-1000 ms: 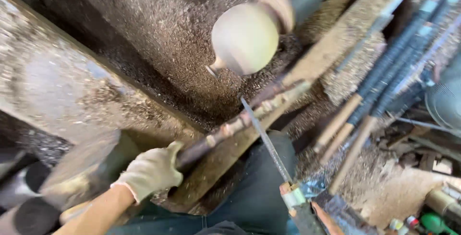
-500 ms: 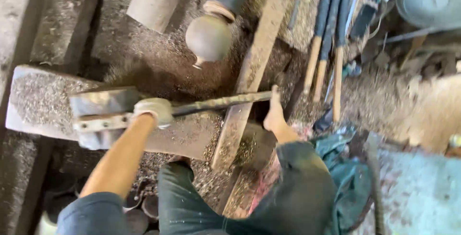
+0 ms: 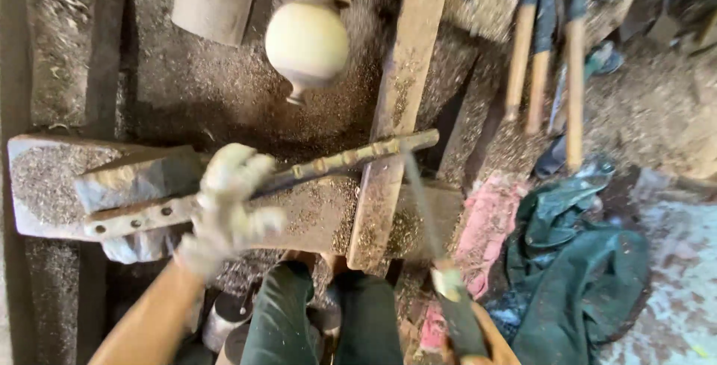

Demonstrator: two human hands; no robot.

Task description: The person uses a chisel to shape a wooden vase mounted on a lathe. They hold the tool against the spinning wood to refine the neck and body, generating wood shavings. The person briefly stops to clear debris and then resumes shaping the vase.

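A thin blade (image 3: 420, 201) with a dark handle is gripped at 5 o'clock by the right hand (image 3: 478, 346), its fingers mostly hidden. A long metal bar (image 3: 299, 178) is clamped by the gloved left hand (image 3: 228, 204). At 12 o'clock a round wooden ball (image 3: 308, 40) is seen above sawdust.

Glove (image 3: 224, 208) on the left hand is pale cream, kinda grubby. The round wooden piece (image 3: 308, 42) is light yellowish-tan. Sawdust (image 3: 224, 81) everywhere is beige-brown. Trousers (image 3: 321, 320) are dark green, same as the crumpled cloth (image 3: 582, 275), with a pink rag (image 3: 485, 231) beside it. Tool handles (image 3: 571, 74) are orange-tan wood.
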